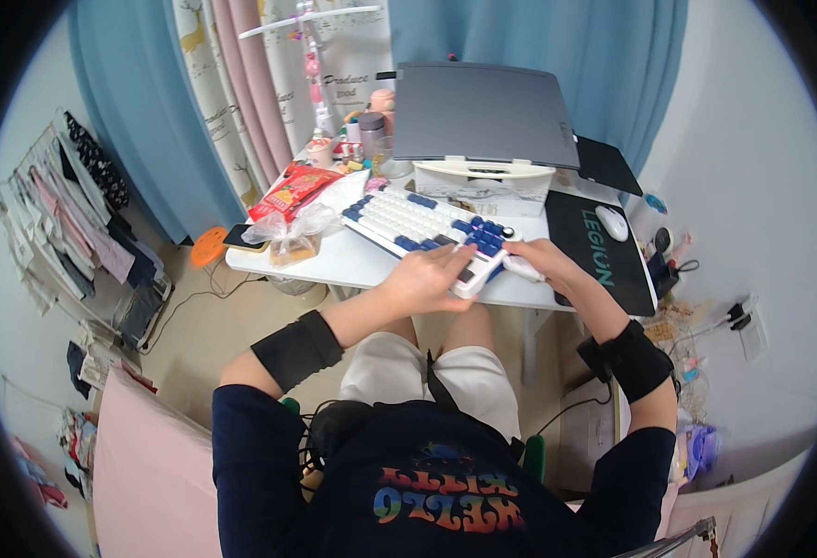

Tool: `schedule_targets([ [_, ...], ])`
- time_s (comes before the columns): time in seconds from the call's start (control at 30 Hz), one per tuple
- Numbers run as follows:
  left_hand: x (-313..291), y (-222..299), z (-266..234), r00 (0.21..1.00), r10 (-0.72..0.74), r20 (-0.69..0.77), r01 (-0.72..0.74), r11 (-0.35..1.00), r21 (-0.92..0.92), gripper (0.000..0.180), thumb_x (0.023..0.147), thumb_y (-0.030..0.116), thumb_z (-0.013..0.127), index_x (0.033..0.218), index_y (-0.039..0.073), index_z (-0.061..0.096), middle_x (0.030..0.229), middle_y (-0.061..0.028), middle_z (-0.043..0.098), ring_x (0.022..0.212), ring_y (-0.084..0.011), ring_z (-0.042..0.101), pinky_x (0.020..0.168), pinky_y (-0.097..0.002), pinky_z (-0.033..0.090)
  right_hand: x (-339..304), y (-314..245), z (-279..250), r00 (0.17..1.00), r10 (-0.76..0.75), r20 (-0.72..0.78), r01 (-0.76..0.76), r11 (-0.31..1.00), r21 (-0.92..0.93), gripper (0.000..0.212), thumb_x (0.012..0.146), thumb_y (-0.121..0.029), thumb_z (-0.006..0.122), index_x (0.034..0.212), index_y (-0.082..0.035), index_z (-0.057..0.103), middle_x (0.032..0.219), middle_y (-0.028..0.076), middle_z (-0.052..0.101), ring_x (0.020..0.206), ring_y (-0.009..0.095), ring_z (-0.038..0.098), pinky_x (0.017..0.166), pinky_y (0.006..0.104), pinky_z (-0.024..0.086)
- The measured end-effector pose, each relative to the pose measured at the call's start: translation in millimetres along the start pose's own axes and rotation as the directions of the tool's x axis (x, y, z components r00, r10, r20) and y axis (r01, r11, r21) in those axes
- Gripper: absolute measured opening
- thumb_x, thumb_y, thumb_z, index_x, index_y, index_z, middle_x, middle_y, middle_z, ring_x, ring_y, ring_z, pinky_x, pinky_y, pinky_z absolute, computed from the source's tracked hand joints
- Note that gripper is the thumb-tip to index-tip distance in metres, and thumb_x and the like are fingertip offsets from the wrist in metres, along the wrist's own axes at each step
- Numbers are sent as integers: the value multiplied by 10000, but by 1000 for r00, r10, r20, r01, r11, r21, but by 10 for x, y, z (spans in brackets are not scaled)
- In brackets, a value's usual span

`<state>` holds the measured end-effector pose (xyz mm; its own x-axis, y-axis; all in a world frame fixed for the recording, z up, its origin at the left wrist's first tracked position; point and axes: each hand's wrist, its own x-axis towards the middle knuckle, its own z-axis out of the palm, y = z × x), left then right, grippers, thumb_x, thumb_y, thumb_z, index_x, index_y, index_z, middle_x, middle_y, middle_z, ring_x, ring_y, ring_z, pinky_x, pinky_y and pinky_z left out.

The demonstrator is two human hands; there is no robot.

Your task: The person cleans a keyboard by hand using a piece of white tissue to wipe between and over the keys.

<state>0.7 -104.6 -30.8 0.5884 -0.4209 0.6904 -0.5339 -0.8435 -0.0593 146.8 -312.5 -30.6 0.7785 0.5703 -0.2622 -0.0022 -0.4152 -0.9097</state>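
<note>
A white and dark-blue keyboard lies aslant across the white desk, its near right corner reaching the front edge. My left hand is closed on that corner, with its fingers over the keys. At the keyboard's right end, my right hand has its fingertips against the blue keys and a knob. A soft white wad, which looks like a tissue, is tucked under the fingers of this hand. The palm sides of both hands are hidden.
Behind the keyboard, a dark laptop stands raised above a white box. A black mat with a white mouse lies right. To the left are a red snack bag, a clear plastic bag, a phone and cups.
</note>
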Motion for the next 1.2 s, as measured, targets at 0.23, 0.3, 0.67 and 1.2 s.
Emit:
schedule_targets([
  [0.23,-141,113,266,995,74,-69,-72,997,40,604,707,362,718,1166,2,561,973,-147,665,913,-290,662,760,-330,547,12,296,-113,998,-43,43,45,998,-49,429,868,-341,630,1002,66,651,866,45,641,750,88,552,646,229,422],
  [0.3,-230,117,387,998,68,-12,-67,997,40,591,699,344,711,1157,0,568,1028,-149,651,947,-281,647,805,-335,529,46,378,-182,992,-56,117,72,988,-136,516,846,-403,645,1001,89,642,896,78,640,809,111,541,709,245,425],
  [0.67,-367,159,677,974,91,206,-72,993,-95,600,693,396,707,1140,26,553,1213,-129,530,1135,-268,501,997,-389,392,219,474,-356,946,159,282,-76,956,-284,438,824,-289,713,1060,68,620,954,89,663,856,107,580,759,235,457],
  [1.2,-511,38,548,977,149,155,-133,985,-112,486,738,402,650,1049,32,603,1149,-108,584,1072,-255,533,1049,-452,350,419,-429,-463,894,-159,419,407,680,-610,323,793,-240,710,1014,-20,627,897,119,637,831,241,596,751,312,463],
])
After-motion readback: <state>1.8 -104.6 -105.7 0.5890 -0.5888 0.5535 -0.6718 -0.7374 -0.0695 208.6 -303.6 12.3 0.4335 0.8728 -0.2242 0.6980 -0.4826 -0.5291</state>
